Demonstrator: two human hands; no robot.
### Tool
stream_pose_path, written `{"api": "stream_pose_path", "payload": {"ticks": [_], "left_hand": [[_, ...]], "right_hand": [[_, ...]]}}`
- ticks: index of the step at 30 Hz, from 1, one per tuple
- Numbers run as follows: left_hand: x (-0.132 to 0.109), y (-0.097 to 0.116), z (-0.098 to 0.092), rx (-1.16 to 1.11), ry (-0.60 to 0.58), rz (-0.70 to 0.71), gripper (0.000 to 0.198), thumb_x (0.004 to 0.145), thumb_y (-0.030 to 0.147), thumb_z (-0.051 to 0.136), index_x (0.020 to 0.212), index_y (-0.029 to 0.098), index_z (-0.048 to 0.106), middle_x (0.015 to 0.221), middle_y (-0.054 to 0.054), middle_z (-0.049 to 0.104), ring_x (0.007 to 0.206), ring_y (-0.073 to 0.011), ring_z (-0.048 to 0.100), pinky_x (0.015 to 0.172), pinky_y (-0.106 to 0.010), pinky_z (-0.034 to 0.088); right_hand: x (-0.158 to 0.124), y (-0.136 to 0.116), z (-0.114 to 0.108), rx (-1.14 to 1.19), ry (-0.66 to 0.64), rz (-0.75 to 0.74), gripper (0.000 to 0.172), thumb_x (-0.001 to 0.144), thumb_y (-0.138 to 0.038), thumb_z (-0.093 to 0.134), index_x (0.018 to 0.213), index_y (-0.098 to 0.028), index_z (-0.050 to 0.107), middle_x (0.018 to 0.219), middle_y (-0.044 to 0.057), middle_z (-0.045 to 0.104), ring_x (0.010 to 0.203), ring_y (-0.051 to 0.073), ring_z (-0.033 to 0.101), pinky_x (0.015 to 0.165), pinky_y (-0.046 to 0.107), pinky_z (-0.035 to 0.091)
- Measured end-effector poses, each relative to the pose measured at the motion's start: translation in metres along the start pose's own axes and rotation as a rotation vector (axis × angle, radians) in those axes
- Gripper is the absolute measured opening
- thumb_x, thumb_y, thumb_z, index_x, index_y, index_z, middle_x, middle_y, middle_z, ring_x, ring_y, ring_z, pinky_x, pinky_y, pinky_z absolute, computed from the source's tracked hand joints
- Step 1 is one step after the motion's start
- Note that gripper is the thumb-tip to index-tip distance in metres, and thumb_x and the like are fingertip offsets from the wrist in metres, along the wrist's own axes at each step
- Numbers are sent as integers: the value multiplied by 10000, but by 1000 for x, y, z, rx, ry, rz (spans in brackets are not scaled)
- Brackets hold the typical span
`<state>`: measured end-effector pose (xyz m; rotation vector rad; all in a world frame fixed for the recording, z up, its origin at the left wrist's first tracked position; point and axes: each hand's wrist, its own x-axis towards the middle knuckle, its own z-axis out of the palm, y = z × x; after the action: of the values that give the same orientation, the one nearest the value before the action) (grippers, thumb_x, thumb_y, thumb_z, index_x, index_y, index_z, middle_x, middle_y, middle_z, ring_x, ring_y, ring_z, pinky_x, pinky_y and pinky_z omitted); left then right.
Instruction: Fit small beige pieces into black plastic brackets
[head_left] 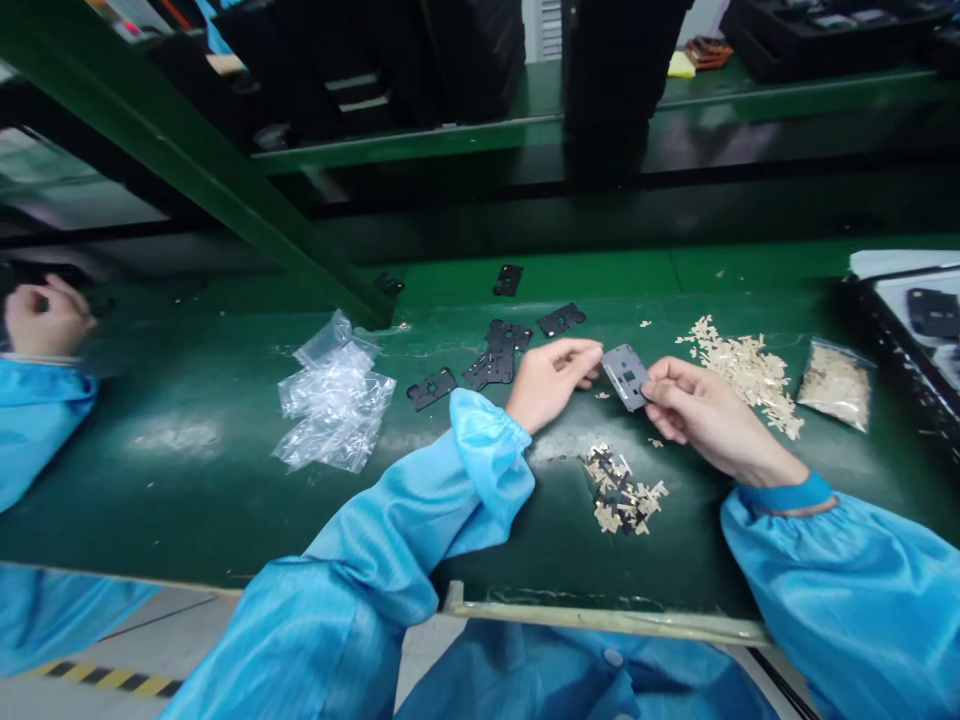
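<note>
My left hand and my right hand meet over the green bench, with a small grey rectangular plate between them. My right fingers and thumb grip its right side, while my left fingertips press its left edge. Several black perforated plates lie beyond my left hand. Just below the grey plate sits a heap of small beige and black pieces. A larger scatter of beige pieces spreads beyond my right hand, touching neither hand.
A crumpled clear plastic bag lies left of my hands, and a small bag of beige pieces lies at right. A black tray sits at the right edge. A co-worker's hand and blue sleeve show at far left. A green shelf runs overhead.
</note>
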<state>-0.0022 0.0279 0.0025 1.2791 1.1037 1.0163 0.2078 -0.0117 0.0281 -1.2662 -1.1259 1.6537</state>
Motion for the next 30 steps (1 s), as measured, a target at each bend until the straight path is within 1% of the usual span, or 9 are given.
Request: {"api": "stream_pose_path", "payload": {"ticks": [3,5,6,10,12,15,19,25,30], "left_hand": [[21,-5,-25,567,123,343,263,981,290,605,1184,173,725,1233,-112,731,1145,-227,679,1053,-389,537],[31,-6,-35,891,111,428,354,971,259,623,1301,144,674,1362,-147,669,1287,-278,598,1158,-434,448],[33,-6,-37,1007,88,430,377,972,264,619,1321,129,662,1360,-161,665,1289,-294,591,1156,-443,444],[34,-2,-39,1183,20,383,300,1018,249,509,1223,151,705,1222,-150,725,1146,-291,653,1037,-427,502],[34,-1,-38,1075,64,381,277,1022,231,487,1177,175,710,1158,-120,745,1098,-265,679,1011,-396,511],[35,-5,-33,631,95,326,200,979,200,547,1128,185,680,1074,-61,736,977,-192,721,922,-316,560],[29,-10,-17,92,-17,100,175,915,177,619,1087,154,637,1023,-52,691,770,-129,724,675,-247,601],[16,-6,-10,15,-86,80,330,811,171,727,1133,155,657,1028,-60,717,747,-106,668,553,-180,516],[21,-10,-16,-85,-7,140,305,774,336,812,978,170,658,980,-29,716,884,-141,693,735,-231,569]], "right_hand": [[4,-4,-2,156,93,-100,239,852,-352,801,992,-211,669,922,37,771,630,104,662,509,202,505],[5,-3,2,221,132,-171,335,869,-346,781,1163,-233,669,1205,79,755,871,149,732,692,246,590],[5,-2,5,205,119,-168,376,876,-353,773,1214,-232,658,1245,93,745,906,163,738,719,263,597],[5,5,10,-35,23,-113,360,905,-410,733,1172,-176,673,951,89,777,640,142,691,529,252,512],[3,7,7,-180,-18,-92,318,913,-439,715,1072,-165,686,825,59,746,536,118,623,452,239,433],[-2,4,2,-396,-138,-52,283,898,-441,724,942,-163,705,758,35,709,528,104,568,469,240,408],[-6,-1,2,-687,-300,-146,198,900,-374,712,904,-179,751,793,31,687,644,125,571,601,265,450],[-9,-3,-3,-874,-405,-223,116,905,-307,701,913,-196,733,878,31,662,689,134,560,636,275,427],[-14,-4,-9,-966,-472,-258,66,901,-213,691,961,-209,716,934,24,632,730,131,547,651,266,409]]}}
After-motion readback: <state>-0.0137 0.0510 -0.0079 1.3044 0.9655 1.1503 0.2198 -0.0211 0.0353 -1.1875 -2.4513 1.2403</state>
